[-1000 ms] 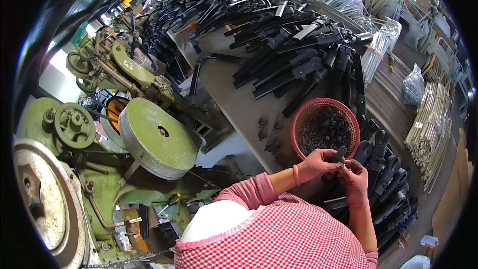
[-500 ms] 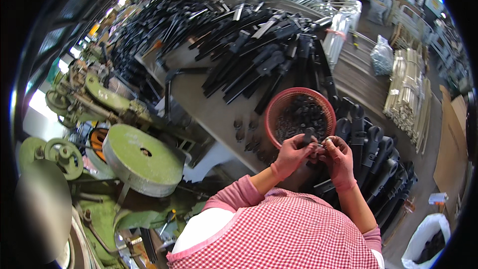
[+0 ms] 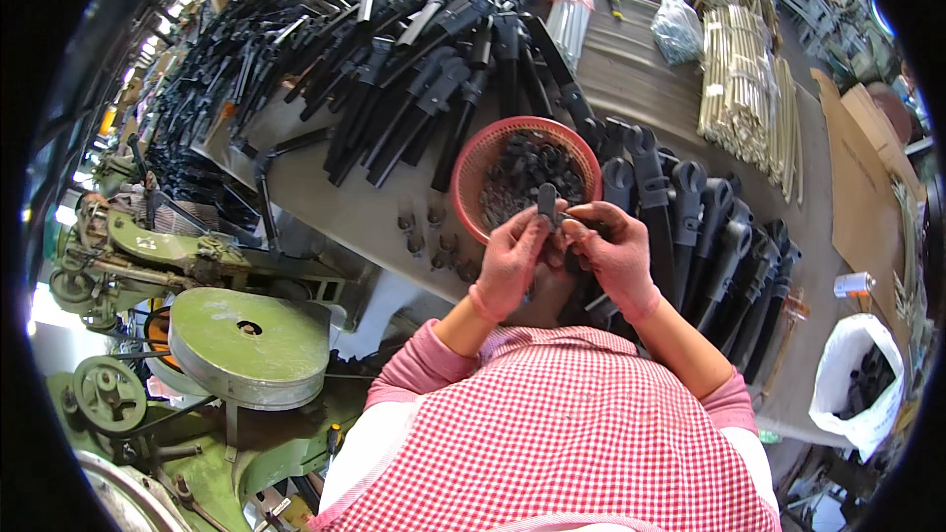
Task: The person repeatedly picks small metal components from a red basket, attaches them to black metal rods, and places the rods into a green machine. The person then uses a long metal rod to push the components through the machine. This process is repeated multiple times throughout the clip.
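Both my hands, in thin pinkish gloves, meet over the near edge of a red plastic basket (image 3: 465, 169). My left hand (image 3: 510, 264) pinches a small black plastic part (image 3: 547, 200), its rounded end upright above the fingers. Right beside it, the closed fingers of my right hand (image 3: 621, 258) press together at the same spot; what they grip is too small and covered to make out. Many small dark parts (image 3: 537, 160) fill the basket. On the bench to its left lie several small clip-like pieces (image 3: 414, 244).
Black tubes with jointed ends (image 3: 424, 89) lie heaped across the bench (image 3: 325, 207); more black tubes (image 3: 690, 197) line up at my right. Farther right are bundled pale rods (image 3: 734, 89), cardboard (image 3: 857, 172) and a white bag (image 3: 826, 384). A green machine (image 3: 246, 335) stands at left.
The whole view has shifted, so the bench and basket sit higher and farther left. My hands remain together by the basket, with the black part still in the left fingers.
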